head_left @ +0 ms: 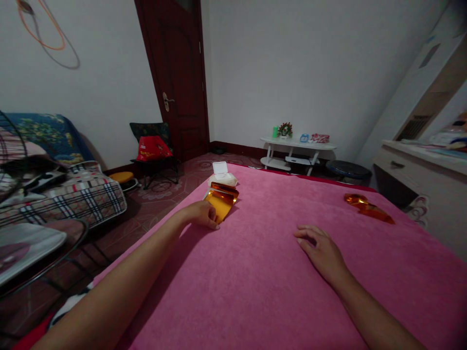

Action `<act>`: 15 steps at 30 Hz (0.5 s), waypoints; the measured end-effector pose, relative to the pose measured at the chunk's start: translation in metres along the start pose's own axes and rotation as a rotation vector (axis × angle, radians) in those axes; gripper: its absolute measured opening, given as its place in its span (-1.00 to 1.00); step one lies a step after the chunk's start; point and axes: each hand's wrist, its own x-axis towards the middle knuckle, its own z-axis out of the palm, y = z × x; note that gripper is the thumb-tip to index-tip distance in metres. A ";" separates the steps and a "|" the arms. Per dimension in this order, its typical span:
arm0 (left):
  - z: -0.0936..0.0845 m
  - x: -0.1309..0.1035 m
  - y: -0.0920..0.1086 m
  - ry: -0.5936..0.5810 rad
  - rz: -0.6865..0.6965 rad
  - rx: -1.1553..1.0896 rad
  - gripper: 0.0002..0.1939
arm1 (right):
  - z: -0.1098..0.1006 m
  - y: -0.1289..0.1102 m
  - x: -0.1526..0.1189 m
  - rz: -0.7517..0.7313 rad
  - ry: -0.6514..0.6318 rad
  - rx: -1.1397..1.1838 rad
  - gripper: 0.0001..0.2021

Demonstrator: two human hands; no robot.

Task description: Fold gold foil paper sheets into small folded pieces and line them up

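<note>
"What's spread out before you?"

"A broad, flat surface covered in plush pink cloth (pixel 262 272)."

"And on it?"

"By the far left corner I have a soft whitish pack (pixel 228 180) with its white rectangular lid (pixel 220 167) raised; nearer me, along the left edge, a shiny gold foil sheet (pixel 222 203), curled at its far end. Toward the far right corner lies a crumpled orange-gold foil piece (pixel 368 209)."

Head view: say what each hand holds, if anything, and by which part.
The left hand is at the near-left edge of the shiny gold foil; whether it grips or touches cannot be told. The right hand holds nothing visible.
</note>
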 end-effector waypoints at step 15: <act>0.000 0.007 -0.012 -0.023 0.025 -0.149 -0.71 | 0.000 0.000 0.000 -0.014 0.007 -0.001 -0.81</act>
